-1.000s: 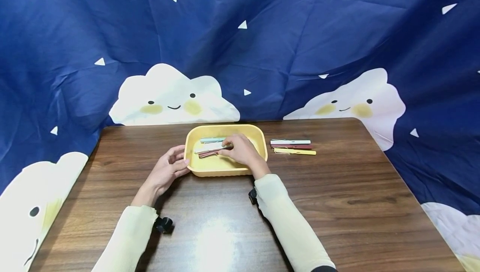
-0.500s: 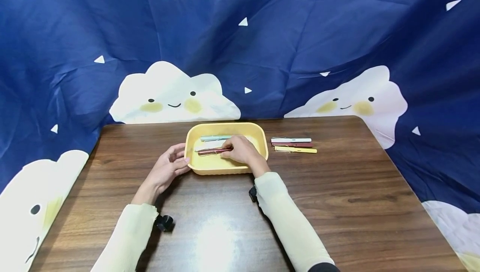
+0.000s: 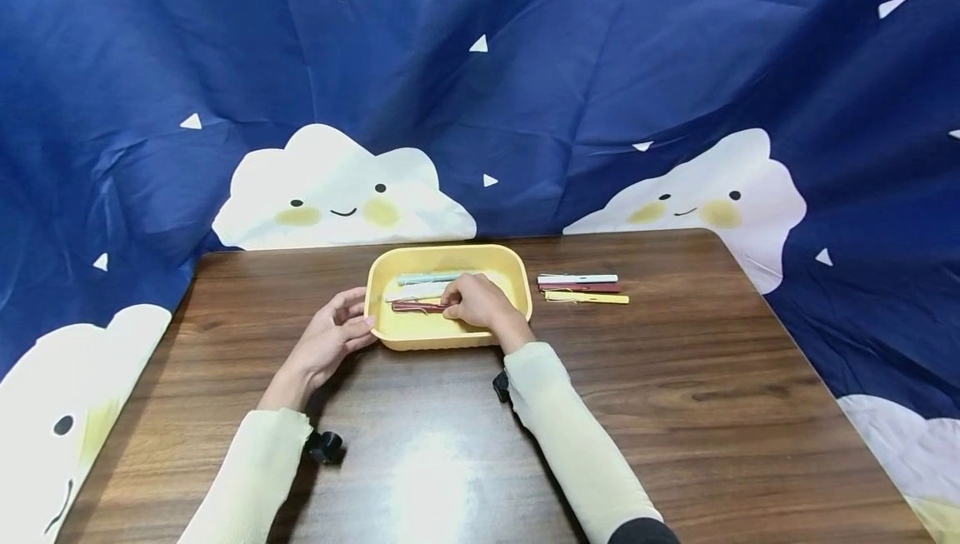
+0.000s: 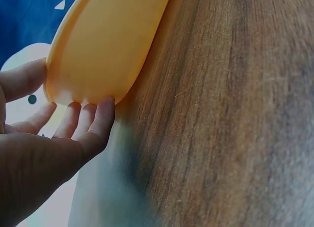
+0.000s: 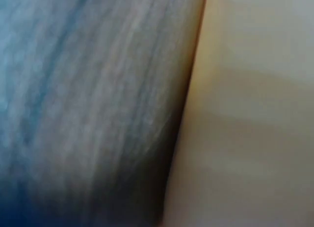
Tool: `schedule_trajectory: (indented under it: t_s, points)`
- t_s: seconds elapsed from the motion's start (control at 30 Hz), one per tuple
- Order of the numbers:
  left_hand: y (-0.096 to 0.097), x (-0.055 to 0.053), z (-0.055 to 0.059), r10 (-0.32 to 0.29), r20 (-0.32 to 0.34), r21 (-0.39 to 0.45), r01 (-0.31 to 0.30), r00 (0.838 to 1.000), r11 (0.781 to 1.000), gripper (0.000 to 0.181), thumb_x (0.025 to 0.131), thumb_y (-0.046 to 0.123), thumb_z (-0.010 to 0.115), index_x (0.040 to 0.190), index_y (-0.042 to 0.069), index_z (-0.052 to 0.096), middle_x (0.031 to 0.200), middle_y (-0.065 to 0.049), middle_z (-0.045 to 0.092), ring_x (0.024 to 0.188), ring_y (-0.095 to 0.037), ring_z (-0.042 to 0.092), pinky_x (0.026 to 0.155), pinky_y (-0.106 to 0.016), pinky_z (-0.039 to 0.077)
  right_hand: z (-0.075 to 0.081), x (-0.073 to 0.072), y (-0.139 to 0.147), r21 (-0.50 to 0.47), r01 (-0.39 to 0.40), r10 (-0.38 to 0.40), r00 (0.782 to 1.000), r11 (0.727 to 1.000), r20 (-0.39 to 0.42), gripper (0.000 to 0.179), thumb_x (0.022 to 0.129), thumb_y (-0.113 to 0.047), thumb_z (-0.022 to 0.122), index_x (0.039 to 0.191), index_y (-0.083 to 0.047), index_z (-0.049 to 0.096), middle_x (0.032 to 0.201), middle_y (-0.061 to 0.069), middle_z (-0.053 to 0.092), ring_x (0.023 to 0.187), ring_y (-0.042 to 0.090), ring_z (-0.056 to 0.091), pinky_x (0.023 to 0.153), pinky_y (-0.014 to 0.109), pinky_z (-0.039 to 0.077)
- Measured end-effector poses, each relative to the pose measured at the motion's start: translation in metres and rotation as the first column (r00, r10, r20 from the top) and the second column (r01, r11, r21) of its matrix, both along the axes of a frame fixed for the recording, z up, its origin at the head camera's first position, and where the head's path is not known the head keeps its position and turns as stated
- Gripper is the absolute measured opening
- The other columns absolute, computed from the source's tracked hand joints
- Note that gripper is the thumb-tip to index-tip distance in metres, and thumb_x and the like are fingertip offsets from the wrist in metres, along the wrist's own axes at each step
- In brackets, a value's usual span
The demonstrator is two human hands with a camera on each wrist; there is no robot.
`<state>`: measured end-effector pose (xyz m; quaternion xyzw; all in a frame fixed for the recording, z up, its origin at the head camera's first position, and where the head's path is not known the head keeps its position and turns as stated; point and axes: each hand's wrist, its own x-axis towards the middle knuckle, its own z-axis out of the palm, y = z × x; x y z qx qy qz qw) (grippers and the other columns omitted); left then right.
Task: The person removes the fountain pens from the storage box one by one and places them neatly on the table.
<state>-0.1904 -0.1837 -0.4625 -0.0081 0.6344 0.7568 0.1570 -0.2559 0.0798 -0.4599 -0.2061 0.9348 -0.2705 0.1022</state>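
Head view: right hand (image 3: 480, 302) palm-down in yellow tray (image 3: 442, 343), at maroon pen (image 3: 416, 307).

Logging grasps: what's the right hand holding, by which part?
Right grip seems to pinch a slim dark red pen toward its right end, inside the yellow rounded tray.

The slim dark red pen (image 3: 418, 307) has swung round: a second ago it tilted toward about 2 o'clock, and now it runs almost level, 9 to 3. Its finger end has dropped toward 6 o'clock, so it's angled away from the slim white pen (image 3: 416, 291). The bare right hand (image 3: 480, 304) has come down slightly toward 6 o'clock too, inside the rounded yellow tray (image 3: 450, 343). Oh, and the head view's drifted, so everything sits a touch closer to 9.
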Motion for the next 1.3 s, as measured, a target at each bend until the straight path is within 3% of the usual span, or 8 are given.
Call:
schedule_trajectory:
  t_s: [0.3, 0.57, 0.73, 0.97, 1.3]
  points:
    - [0.001, 0.000, 0.000, 0.007, 0.006, 0.007, -0.007, 1.000, 1.000, 0.064, 0.099, -0.008, 0.054, 0.156, -0.003, 0.024, 0.145, -0.028, 0.035, 0.111, -0.021, 0.059, 0.089, -0.028, 0.056, 0.002, -0.001, 0.001, -0.051, -0.004, 0.005, 1.000, 0.999, 0.023, 0.007, 0.091, -0.016, 0.079, 0.098, -0.016, 0.079, 0.091, -0.006, 0.073, 0.086, 0.013, 0.063, 0.083, 0.032, 0.053]
    - [0.001, -0.001, 0.002, -0.001, -0.003, 0.011, 0.001, 1.000, 1.000, 0.064, 0.099, -0.008, 0.054, 0.155, -0.004, 0.023, 0.144, -0.029, 0.035, 0.110, -0.019, 0.060, 0.090, -0.028, 0.055, 0.005, -0.002, 0.004, -0.126, -0.006, 0.009, 1.000, 0.992, 0.021, 0.004, 0.087, -0.011, 0.081, 0.091, -0.012, 0.078, 0.080, -0.005, 0.068, 0.080, 0.012, 0.058, 0.080, 0.028, 0.050]
    - [0.002, 0.000, 0.002, 0.002, 0.004, 0.012, -0.002, 1.000, 1.000, 0.065, 0.100, -0.007, 0.054, 0.156, -0.003, 0.022, 0.143, -0.027, 0.035, 0.108, -0.017, 0.060, 0.091, -0.028, 0.055, 0.006, -0.001, 0.006, -0.164, -0.006, 0.010, 1.000, 0.987, 0.026, 0.004, 0.088, -0.011, 0.080, 0.092, -0.010, 0.078, 0.085, -0.004, 0.071, 0.082, 0.011, 0.061, 0.082, 0.029, 0.051]
    - [0.001, 0.000, 0.000, 0.008, 0.015, 0.015, -0.008, 1.000, 1.000, 0.064, 0.100, -0.007, 0.055, 0.156, -0.003, 0.023, 0.144, -0.027, 0.035, 0.108, -0.017, 0.060, 0.090, -0.028, 0.055, 0.009, 0.002, 0.010, -0.244, -0.022, 0.025, 1.000, 0.969, 0.007, 0.006, 0.088, -0.009, 0.079, 0.093, -0.007, 0.076, 0.081, -0.004, 0.067, 0.074, 0.010, 0.058, 0.073, 0.026, 0.050]
    - [0.000, 0.000, -0.001, 0.019, 0.016, 0.017, -0.019, 1.000, 1.000, 0.064, 0.100, -0.006, 0.056, 0.155, -0.003, 0.024, 0.140, -0.025, 0.037, 0.106, -0.016, 0.061, 0.089, -0.027, 0.056, 0.019, 0.005, 0.017, -0.255, -0.037, 0.032, 0.999, 0.966, -0.024, 0.006, 0.087, -0.009, 0.080, 0.092, -0.010, 0.076, 0.083, -0.003, 0.067, 0.078, 0.010, 0.058, 0.074, 0.026, 0.049]
